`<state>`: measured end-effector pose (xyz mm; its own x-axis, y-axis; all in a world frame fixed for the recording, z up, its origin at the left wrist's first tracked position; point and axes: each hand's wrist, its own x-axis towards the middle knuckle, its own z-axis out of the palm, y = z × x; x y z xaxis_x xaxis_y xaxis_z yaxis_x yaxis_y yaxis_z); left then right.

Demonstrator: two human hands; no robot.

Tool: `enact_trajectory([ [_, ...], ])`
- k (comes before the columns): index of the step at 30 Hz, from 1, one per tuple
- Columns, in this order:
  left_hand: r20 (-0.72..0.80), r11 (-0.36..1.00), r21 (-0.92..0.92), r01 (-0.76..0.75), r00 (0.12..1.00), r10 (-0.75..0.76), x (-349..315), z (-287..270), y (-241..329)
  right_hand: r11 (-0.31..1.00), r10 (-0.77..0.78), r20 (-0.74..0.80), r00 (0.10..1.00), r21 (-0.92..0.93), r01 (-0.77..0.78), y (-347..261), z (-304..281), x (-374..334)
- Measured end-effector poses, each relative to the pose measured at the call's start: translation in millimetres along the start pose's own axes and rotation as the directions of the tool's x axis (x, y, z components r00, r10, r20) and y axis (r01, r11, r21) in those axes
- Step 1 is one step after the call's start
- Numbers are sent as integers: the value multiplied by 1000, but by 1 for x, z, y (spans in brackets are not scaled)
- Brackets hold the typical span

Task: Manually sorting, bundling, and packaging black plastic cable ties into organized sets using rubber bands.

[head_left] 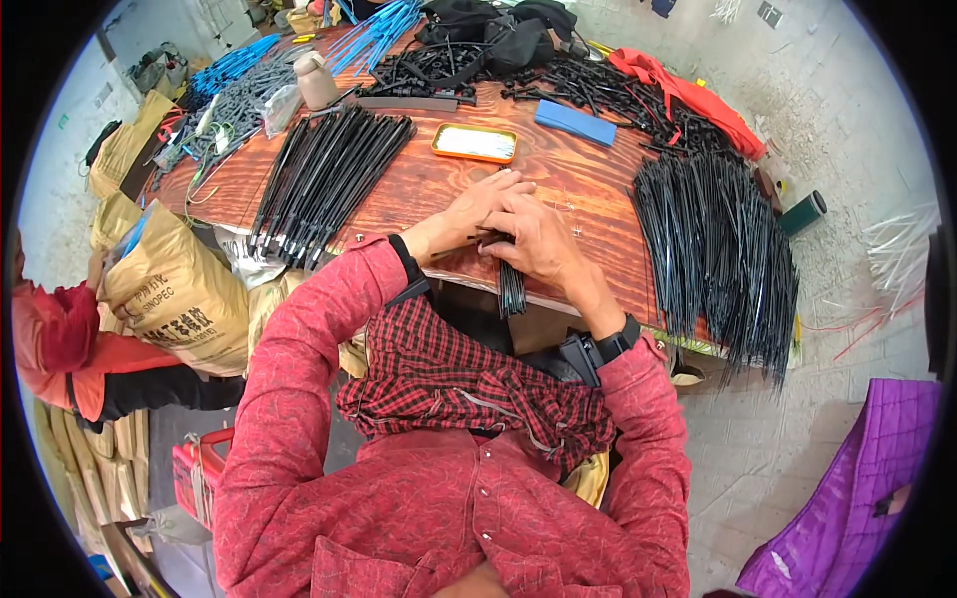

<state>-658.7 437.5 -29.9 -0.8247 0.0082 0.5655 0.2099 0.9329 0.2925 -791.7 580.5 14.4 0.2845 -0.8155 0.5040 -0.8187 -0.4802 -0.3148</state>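
At the front edge of the table, both hands close around a small bundle of black cable ties (511, 287). My left hand (465, 217) reaches over its upper part, fingers curled toward the right hand. My right hand (543, 237) pinches the bundle from the right, its thumb bent inward. The lower ends hang past the table edge; the middle is hidden behind my fingers. Just beyond the hands lies a shallow orange-rimmed tin (476, 155) with a white inside. A larger row of black cable ties (329, 179) is spread to the left.
A thick pile of black cable ties (708, 249) overhangs the table's right edge. Behind are a blue block (575, 123), a beige bottle (316, 82), a red cloth (688, 95) and blue ties (377, 35). A printed sack (179, 289) and another person's red sleeve (60, 329) are at left.
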Motion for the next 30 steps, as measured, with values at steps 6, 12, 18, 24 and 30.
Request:
enact_trajectory([
  [6,37,976,200,-86,996,80,-2,12,-24,998,-3,-2,1000,60,3,1,-6,13],
  [12,136,970,-20,243,962,-238,13,7,8,850,343,95,935,392,-352,8,-8,-6],
  [18,26,987,-43,154,988,-153,8,4,5,762,363,26,931,567,-313,21,4,-8],
  [24,115,909,-353,220,975,-191,22,-14,20,906,314,-39,949,311,-287,22,-10,1],
  [30,232,681,-582,444,894,-384,2,-9,11,955,32,-153,988,296,15,24,5,9],
])
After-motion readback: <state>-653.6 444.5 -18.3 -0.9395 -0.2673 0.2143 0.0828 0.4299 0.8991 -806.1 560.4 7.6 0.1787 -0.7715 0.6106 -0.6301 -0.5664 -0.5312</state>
